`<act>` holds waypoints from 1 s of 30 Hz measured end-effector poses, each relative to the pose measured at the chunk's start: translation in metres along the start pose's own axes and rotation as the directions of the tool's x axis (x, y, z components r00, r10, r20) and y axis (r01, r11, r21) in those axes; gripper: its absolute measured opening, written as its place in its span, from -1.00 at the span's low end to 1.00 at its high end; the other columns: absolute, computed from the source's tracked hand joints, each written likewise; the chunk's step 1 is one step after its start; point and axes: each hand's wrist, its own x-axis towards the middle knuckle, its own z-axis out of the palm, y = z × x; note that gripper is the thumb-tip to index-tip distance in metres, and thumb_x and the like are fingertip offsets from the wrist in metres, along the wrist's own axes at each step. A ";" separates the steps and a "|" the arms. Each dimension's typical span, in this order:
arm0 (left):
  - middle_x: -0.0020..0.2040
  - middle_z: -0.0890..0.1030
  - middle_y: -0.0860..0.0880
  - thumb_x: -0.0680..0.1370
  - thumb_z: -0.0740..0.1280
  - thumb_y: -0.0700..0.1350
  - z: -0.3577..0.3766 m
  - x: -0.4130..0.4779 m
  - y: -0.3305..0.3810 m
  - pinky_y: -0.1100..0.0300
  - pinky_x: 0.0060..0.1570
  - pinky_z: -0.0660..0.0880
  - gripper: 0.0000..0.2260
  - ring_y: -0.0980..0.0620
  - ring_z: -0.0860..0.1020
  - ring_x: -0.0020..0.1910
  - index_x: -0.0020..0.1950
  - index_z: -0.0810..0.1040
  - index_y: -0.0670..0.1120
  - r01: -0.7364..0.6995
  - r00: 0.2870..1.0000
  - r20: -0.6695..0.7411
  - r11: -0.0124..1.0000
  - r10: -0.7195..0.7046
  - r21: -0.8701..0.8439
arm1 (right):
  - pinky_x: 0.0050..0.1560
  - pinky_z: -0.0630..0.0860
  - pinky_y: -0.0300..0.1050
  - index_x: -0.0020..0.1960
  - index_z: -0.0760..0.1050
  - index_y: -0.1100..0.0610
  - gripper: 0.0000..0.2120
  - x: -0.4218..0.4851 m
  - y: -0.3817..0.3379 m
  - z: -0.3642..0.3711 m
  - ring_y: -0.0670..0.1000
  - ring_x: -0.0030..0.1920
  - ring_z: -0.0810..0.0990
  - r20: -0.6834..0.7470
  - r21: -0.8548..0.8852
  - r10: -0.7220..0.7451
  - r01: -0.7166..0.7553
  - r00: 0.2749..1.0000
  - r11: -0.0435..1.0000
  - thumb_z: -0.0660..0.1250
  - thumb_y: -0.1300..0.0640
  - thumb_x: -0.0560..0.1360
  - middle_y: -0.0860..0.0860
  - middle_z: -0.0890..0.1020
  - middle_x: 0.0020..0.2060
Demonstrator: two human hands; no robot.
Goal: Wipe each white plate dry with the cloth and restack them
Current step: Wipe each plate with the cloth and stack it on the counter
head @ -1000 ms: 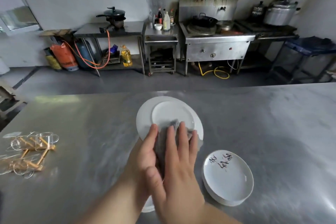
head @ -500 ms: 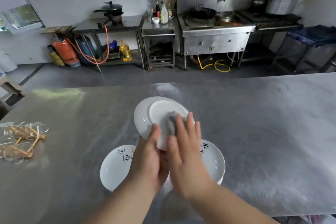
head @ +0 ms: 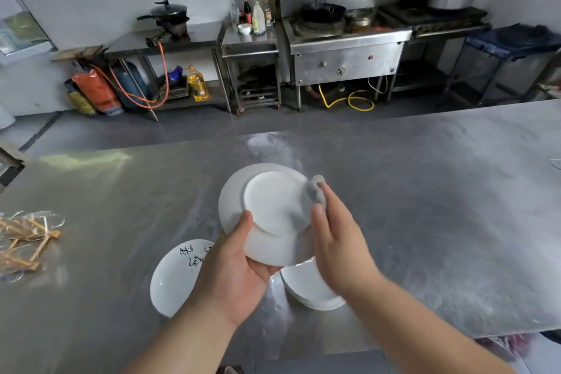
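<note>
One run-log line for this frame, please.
step: wiping | left hand: grips plate, underside showing | right hand: holds cloth at its rim | table: marked plate, plate stack

We noted wrapped wooden sticks [head: 27, 234] on the steel table [head: 440, 206], well left of the left hand [head: 233, 270]; a wok stove [head: 346, 55] stood far beyond.
</note>
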 end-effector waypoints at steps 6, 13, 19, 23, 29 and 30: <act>0.25 0.72 -0.16 0.52 0.39 0.06 -0.027 0.009 -0.012 -0.05 -0.07 0.71 -0.60 -0.10 0.73 0.13 0.28 0.73 -0.08 0.149 0.984 -0.118 0.976 -0.131 0.160 | -0.51 0.34 -0.25 -0.21 0.49 0.10 -0.63 0.027 0.037 -0.058 0.00 -0.58 0.44 0.204 -0.215 0.267 -0.223 0.942 0.951 0.27 -0.18 0.59 -0.02 0.55 -0.54; 0.00 0.74 -0.15 0.57 0.42 0.24 -0.042 0.036 -0.034 -0.04 -0.09 0.53 -0.57 -0.14 0.67 -0.06 0.27 0.66 -0.05 0.281 0.959 -0.164 0.719 -0.230 0.636 | -0.47 0.32 -0.13 -0.32 0.52 0.11 -0.60 0.009 0.084 -0.082 0.12 -0.51 0.44 0.374 -0.191 0.542 -0.509 0.753 0.839 0.35 -0.23 0.41 0.17 0.54 -0.46; -0.36 0.48 0.00 0.57 0.10 0.50 -0.054 0.070 -0.037 0.22 -0.44 0.28 -0.35 -0.03 0.37 -0.39 -0.05 0.54 -0.09 0.184 0.954 -0.182 -0.016 -0.239 0.983 | -0.43 0.25 -0.15 -0.03 0.55 0.32 -0.53 0.006 0.105 -0.093 0.06 -0.48 0.33 0.332 -0.020 0.614 -0.645 0.716 0.764 0.44 -0.13 0.49 0.18 0.54 -0.38; -0.48 0.37 0.06 0.64 0.18 0.38 -0.051 0.089 -0.039 0.24 -0.46 0.16 -0.43 0.02 0.21 -0.51 0.05 0.49 -0.15 0.202 0.954 -0.157 0.160 -0.256 0.966 | -0.49 0.45 -0.15 -0.11 0.59 0.26 -0.66 0.014 0.110 -0.097 0.04 -0.57 0.43 0.343 0.012 0.579 -0.620 0.739 0.785 0.42 -0.03 0.61 0.21 0.58 -0.40; -0.35 0.54 -0.09 0.56 -0.13 0.54 -0.039 0.106 -0.034 0.20 -0.44 0.28 -0.20 0.03 0.43 -0.48 -0.04 0.53 -0.14 0.243 0.966 -0.173 0.436 -0.194 0.866 | -0.33 0.64 -0.04 -0.01 0.71 0.01 -0.52 0.026 0.107 -0.101 0.28 -0.23 0.74 0.349 0.168 0.555 -0.633 0.755 0.756 0.20 -0.31 0.65 0.25 0.74 -0.12; -0.34 0.54 -0.09 0.57 -0.13 0.51 -0.041 0.109 -0.036 0.18 -0.43 0.26 -0.22 0.03 0.42 -0.48 -0.02 0.53 -0.14 0.241 0.966 -0.157 0.498 -0.205 0.833 | -0.37 0.60 -0.07 -0.03 0.70 0.01 -0.49 0.026 0.108 -0.100 0.29 -0.24 0.74 0.359 0.164 0.545 -0.626 0.757 0.762 0.16 -0.33 0.65 0.29 0.73 -0.14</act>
